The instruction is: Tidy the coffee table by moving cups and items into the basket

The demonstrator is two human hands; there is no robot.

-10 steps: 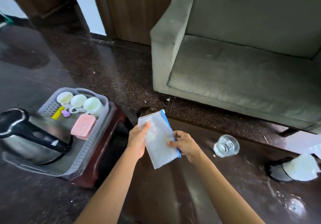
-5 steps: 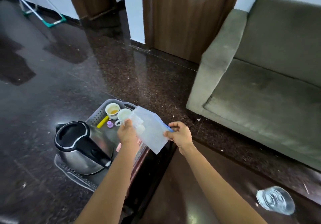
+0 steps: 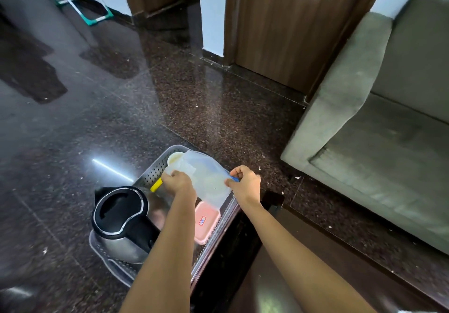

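Note:
A clear zip bag point(image 3: 206, 179) with a blue seal strip is stretched between my two hands, low over the far half of the grey perforated basket point(image 3: 150, 175). My left hand point(image 3: 178, 182) pinches the bag's left edge and my right hand point(image 3: 245, 182) pinches the blue strip at its right end. In the basket stand a steel kettle with a black lid point(image 3: 120, 218), a pink lidded box point(image 3: 206, 221), a yellow item point(image 3: 156, 186) and a white cup point(image 3: 175, 158). The bag hides the other cups.
The basket rests on a small dark stool beside the dark coffee table point(image 3: 279, 276) at the bottom right. A grey-green sofa point(image 3: 379, 142) fills the right side. Wooden doors point(image 3: 286, 28) and a mop point(image 3: 94, 16) stand across the glossy dark floor.
Both hands have carried the bag left from above the coffee table to over the basket and lowered it onto the cups. The view swung left, so the glass on the table has left the frame.

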